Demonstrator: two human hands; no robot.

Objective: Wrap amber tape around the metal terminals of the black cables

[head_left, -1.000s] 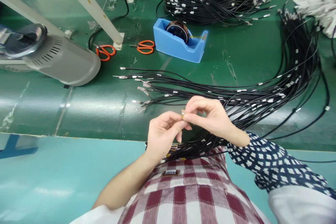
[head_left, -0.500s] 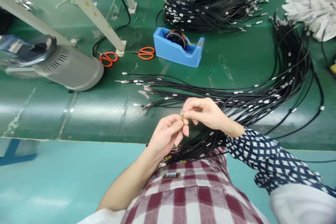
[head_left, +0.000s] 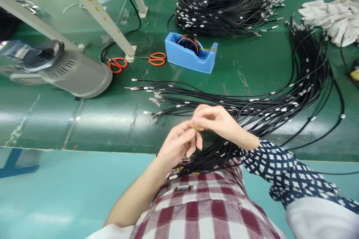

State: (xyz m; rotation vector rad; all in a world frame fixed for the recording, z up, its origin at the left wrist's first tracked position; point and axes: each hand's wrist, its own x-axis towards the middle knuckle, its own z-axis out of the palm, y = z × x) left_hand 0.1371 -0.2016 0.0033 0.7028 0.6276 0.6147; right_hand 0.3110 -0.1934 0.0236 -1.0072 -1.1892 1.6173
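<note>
Cable end [head_left: 196, 129], thin and dark with a small yellowish piece at its tip, sits between the fingertips just below the middle of the frame. Its short visible length runs nearly up and down the picture, tip uppermost; the rest is lost behind the fingers. The left hand [head_left: 178, 142] grips it from the lower left, thumb against forefinger, the other fingers curled. The right hand [head_left: 217, 119] comes from the right and slightly above, its fingers closed in a pinch at the tip. Both touch it, so neither looks nearer. Loose black cables [head_left: 210, 160] lie below and to the right, across the lap; the cable bundle [head_left: 238, 101] lies on the tabletop [head_left: 106, 127] just above the hands.
</note>
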